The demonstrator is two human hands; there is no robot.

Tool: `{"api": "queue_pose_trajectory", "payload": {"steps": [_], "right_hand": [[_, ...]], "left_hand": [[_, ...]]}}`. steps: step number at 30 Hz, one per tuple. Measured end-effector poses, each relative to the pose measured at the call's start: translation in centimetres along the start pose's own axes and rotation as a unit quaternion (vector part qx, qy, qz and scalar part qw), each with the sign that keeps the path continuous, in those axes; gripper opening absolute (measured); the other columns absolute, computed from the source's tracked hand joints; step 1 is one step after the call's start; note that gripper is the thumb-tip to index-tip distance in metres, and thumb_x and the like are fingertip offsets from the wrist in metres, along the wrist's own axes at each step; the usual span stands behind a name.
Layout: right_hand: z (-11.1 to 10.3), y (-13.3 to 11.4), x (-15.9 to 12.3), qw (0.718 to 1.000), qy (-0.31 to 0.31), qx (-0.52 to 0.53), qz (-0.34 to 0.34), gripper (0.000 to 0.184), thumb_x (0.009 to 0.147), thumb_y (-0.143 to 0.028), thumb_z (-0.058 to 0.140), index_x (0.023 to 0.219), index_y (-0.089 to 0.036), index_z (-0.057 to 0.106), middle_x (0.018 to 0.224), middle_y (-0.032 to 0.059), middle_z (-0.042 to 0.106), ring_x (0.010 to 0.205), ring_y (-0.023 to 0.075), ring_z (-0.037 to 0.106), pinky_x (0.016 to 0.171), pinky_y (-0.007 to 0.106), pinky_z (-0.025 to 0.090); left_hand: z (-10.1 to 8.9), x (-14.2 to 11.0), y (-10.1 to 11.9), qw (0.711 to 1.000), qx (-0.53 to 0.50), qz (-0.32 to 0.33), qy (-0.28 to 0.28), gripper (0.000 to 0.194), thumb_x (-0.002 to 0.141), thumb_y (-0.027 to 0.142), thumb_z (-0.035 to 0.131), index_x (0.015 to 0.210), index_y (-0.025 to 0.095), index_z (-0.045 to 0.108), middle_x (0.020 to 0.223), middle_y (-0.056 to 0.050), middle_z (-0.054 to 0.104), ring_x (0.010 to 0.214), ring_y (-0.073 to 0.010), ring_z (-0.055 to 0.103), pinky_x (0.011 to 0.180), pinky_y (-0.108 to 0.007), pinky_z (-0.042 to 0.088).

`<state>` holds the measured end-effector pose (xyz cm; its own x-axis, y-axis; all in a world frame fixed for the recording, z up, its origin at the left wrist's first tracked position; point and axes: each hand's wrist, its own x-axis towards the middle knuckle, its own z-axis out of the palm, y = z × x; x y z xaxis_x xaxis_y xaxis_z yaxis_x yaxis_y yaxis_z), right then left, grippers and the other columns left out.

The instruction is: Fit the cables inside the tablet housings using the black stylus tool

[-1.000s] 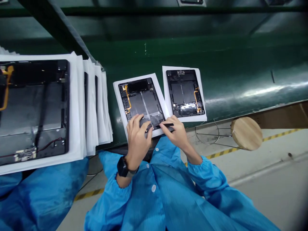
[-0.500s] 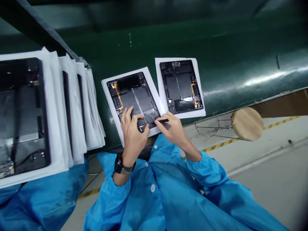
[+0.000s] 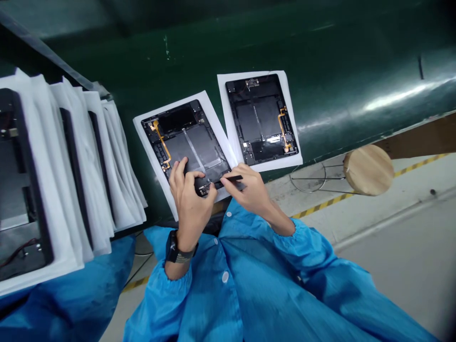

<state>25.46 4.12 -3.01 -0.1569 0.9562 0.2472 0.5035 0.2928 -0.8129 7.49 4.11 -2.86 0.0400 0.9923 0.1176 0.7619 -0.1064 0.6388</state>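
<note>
An opened black tablet frame with an orange flex cable lies on a white sheet at the near edge of the green conveyor belt. My left hand presses its fingers down on the frame's lower edge, over a small circuit part. My right hand pinches a thin black tool whose tip points at that same spot. A second opened tablet frame rests on its own white sheet just to the right, untouched.
A stack of more tablet frames between white sheets stands at the left. The green belt runs across the back. A round wooden stool stands on the floor at right, beside a yellow-black floor line.
The view has shifted, so everything sits further left and higher. Both hands stay on the near tablet's lower edge, with the tool still pinched in the right.
</note>
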Motion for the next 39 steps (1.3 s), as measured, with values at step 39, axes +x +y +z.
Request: {"api": "queue_pose_trajectory", "payload": {"steps": [39], "right_hand": [[0.6, 0.1, 0.3, 1.0, 0.015, 0.014, 0.005, 0.02, 0.102, -0.023, 0.058, 0.084, -0.021, 0.067, 0.075, 0.0025, 0.068, 0.076, 0.0195, 0.054, 0.075, 0.038, 0.044]], "left_hand": [[-1.1, 0.1, 0.0, 0.998, -0.027, -0.005, -0.051, 0.017, 0.093, 0.026, 0.064, 0.108, 0.023, 0.06, 0.166, -0.015, 0.037, 0.161, -0.0323, 0.021, 0.13, -0.06, 0.021]]}}
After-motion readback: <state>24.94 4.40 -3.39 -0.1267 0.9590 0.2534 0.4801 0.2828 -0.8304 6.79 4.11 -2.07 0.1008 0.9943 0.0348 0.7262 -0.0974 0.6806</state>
